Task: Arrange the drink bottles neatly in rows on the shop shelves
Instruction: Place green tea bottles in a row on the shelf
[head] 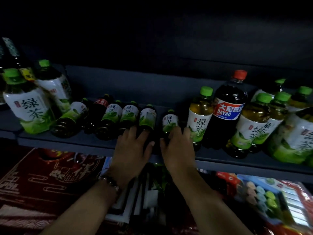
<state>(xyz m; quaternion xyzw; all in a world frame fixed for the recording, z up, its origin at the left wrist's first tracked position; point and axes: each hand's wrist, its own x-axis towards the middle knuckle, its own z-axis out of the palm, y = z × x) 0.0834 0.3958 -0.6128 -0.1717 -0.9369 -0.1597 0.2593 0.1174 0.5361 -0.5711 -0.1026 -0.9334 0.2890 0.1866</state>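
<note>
From the head camera, your left hand [133, 150] lay with fingers spread over the base of a lying green tea bottle [147, 117] on the dark shelf [67, 141]; whether it truly gripped, you couldn't tell. Your right hand [177, 146] curled around the bottom of another lying tea bottle [169, 122], just at 3 o'clock of the first. More bottles lay in a row toward 9 o'clock. An upright tea bottle [199, 114] and a Dayao cola bottle [227, 111] stood toward 3 o'clock.
</note>
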